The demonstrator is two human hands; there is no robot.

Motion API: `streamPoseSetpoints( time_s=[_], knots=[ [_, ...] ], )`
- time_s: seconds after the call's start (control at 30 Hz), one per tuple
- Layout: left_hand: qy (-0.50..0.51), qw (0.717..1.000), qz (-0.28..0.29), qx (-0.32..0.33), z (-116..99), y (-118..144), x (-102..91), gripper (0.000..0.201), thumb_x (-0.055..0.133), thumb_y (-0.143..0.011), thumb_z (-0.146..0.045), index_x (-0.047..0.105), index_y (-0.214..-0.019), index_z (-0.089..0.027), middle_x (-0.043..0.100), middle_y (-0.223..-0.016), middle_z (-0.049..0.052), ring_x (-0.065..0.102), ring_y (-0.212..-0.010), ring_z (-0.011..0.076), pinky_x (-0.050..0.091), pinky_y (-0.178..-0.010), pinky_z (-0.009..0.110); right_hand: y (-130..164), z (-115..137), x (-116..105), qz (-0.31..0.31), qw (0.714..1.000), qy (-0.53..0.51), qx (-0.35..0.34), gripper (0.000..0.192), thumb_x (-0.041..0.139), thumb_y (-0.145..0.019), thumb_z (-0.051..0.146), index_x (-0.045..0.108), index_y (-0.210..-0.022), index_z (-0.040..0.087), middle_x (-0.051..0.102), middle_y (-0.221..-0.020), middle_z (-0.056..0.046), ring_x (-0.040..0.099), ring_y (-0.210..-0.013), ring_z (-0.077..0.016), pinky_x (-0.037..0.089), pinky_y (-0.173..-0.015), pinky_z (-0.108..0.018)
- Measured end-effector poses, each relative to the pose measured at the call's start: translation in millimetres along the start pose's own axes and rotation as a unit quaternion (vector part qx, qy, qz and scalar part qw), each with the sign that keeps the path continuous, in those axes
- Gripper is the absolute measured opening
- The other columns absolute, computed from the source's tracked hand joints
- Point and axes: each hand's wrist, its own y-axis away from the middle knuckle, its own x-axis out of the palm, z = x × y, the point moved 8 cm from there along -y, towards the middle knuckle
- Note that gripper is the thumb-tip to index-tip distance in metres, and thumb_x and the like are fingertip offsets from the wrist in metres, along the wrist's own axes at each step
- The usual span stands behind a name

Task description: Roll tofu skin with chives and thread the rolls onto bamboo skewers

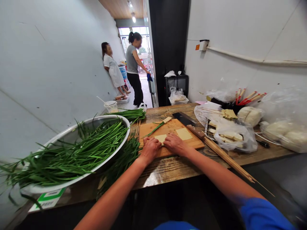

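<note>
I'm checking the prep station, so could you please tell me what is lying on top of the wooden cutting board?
On the cutting board: a tofu sheet, a chive-tied roll, both hands pressing another sheet, partly covered.

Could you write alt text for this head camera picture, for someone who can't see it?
A person's left hand and right hand press on a pale tofu sheet on a wooden cutting board. A metal basin of green chives sits to the left, a cleaver and bamboo skewers to the right. Two people stand in the far doorway.
</note>
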Motion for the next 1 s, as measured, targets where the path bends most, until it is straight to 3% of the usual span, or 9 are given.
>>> streamPoseSetpoints(
  time_s=[0.3, 0.5, 0.73, 1.0],
  knots=[
    [-0.004, 0.999, -0.033, -0.017, -3, 6, -10.3, 0.021, 0.047, -0.089, -0.025, 0.066, -0.079, -0.021, 0.06, -0.083, 0.002, 0.048, -0.087, 0.0183, 0.024, -0.082, 0.038, -5, -2, 1, 0.067, 0.998, -0.015, 0.014, 0.024, 0.047, -0.088, 0.021, 0.067, -0.078, 0.015, 0.058, -0.081, -0.007, 0.046, -0.078, -0.0168, 0.031, -0.069, -0.029],
    [-0.013, 1.0, -0.017, -0.019, -4, 6, -10.0, 0.017, 0.048, -0.089, -0.025, 0.065, -0.088, -0.022, 0.062, -0.078, 0.002, 0.049, -0.08, 0.0174, 0.025, -0.082, 0.038, -7, -7, 7, 0.073, 0.995, -0.06, 0.017, 0.026, 0.047, -0.089, 0.021, 0.068, -0.075, 0.015, 0.061, -0.078, -0.006, 0.049, -0.073, -0.0141, 0.032, -0.067, -0.026],
    [-0.017, 0.999, 0.009, 0.03, -5, -1, -7.2, 0.02, 0.044, -0.088, -0.017, 0.063, -0.082, -0.018, 0.061, -0.077, 0.004, 0.05, -0.081, 0.0185, 0.026, -0.084, 0.038, -9, -12, 0, 0.06, 0.989, -0.128, 0.037, 0.025, 0.045, -0.09, 0.02, 0.068, -0.082, 0.013, 0.063, -0.077, -0.007, 0.053, -0.073, -0.0133, 0.035, -0.067, -0.024],
    [0.035, 0.998, 0.044, -0.021, 3, -14, -13.0, 0.03, 0.046, -0.085, -0.019, 0.069, -0.067, -0.021, 0.063, -0.068, 0.005, 0.053, -0.079, 0.0184, 0.025, -0.076, 0.035, -19, -26, 13, 0.103, 0.971, -0.215, 0.015, 0.018, 0.054, -0.084, 0.016, 0.071, -0.084, 0.015, 0.064, -0.079, -0.005, 0.053, -0.069, -0.0112, 0.036, -0.066, -0.021]
  ],
)
